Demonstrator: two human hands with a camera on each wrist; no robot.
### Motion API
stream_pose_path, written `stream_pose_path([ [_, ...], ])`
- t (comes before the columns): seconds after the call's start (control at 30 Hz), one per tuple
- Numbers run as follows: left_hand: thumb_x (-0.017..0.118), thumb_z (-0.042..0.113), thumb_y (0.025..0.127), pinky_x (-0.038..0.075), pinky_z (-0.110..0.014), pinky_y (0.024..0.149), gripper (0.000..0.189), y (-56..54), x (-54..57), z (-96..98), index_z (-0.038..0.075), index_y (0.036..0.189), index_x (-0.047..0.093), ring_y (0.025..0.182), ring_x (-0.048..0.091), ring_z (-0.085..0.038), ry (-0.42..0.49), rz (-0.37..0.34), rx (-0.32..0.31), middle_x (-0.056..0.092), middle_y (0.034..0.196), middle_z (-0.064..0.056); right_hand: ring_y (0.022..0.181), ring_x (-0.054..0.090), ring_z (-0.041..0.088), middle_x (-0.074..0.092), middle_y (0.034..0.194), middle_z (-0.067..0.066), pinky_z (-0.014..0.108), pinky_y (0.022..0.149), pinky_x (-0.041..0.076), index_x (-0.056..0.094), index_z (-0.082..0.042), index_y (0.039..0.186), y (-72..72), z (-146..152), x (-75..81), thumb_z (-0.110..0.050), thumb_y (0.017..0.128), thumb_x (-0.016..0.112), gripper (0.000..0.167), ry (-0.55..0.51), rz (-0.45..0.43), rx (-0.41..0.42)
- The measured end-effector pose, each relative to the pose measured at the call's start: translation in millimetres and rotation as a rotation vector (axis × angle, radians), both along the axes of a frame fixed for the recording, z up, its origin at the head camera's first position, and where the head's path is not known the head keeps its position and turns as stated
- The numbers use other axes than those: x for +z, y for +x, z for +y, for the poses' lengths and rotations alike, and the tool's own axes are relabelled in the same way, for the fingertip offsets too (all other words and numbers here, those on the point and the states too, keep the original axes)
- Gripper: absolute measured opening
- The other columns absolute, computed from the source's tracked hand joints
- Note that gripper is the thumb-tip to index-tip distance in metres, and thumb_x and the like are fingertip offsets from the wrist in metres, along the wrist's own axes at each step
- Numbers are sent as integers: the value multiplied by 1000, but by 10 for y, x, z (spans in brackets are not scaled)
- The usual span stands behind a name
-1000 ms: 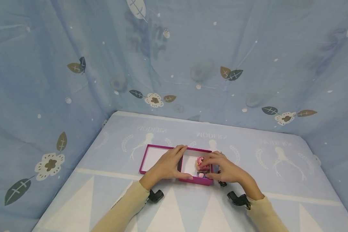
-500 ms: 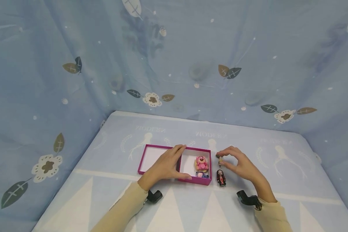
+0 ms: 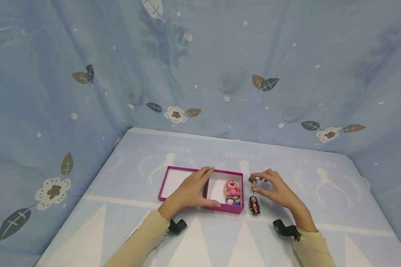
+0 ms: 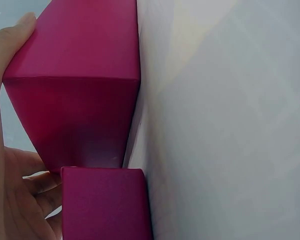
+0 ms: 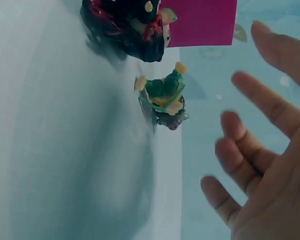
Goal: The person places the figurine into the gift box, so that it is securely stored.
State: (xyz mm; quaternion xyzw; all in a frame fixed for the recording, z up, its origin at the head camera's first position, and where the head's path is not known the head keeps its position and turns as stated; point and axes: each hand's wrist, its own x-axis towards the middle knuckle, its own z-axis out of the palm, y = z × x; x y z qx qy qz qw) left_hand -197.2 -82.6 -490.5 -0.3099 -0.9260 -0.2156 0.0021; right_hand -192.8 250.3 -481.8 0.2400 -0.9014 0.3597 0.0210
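My left hand holds the magenta box across its width, thumb at the front wall and fingertips at the back. Inside, at the right end, lies a pink bear figurine, with a small blue-and-pink piece in front of it. My right hand hovers around a small figurine right of the box. In the right wrist view its spread fingers stay apart from this figurine's green body. A dark-haired doll figurine in red and black lies nearer me.
Against the box's left side lies a shallow magenta tray or lid with a white inside. Its lower height shows in the left wrist view, where the lid's end stands beside the taller box. Patterned cloth hangs behind the table.
My right hand has left the pink bear figurine in the box and moved right to the small figurine, uncovering the dark-haired doll figurine. The left hand stays on the box.
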Motion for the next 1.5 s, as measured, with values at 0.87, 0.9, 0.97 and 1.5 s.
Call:
stream_pose_path([
  [0.87, 69, 78, 67, 39, -45, 112, 118, 0, 1, 9, 11, 155, 27, 138, 42, -23, 5, -23, 0, 35, 154, -3, 88, 45, 19, 57, 97, 5, 32, 76, 34, 52, -3, 139, -93, 38, -257, -23, 82, 79, 66, 109, -18, -60],
  [0.9, 69, 77, 67, 39, -45, 112, 118, 1, 3, 9, 11, 155, 27, 138, 42, -23, 5, -25, 0, 35, 154, -3, 87, 45, 18, 57, 97, 5, 32, 76, 34, 52, -3, 139, -97, 33, -259, -24, 82, 79, 66, 116, -20, -60],
  [0.97, 70, 76, 67, 39, -45, 112, 118, 3, 7, 5, 11, 155, 26, 138, 41, -24, 8, -29, 0, 35, 155, -4, 86, 45, 17, 57, 96, 3, 31, 75, 33, 52, -3, 139, -103, 21, -254, -27, 83, 78, 66, 131, -30, -57],
  [1.5, 69, 77, 66, 37, -45, 113, 119, 7, -6, 5, 12, 156, 26, 140, 40, -23, 8, -39, 12, 34, 156, -3, 94, 49, 18, 59, 96, -2, 41, 81, 29, 50, -10, 139, -85, -31, -232, -31, 81, 79, 68, 142, -128, -82],
])
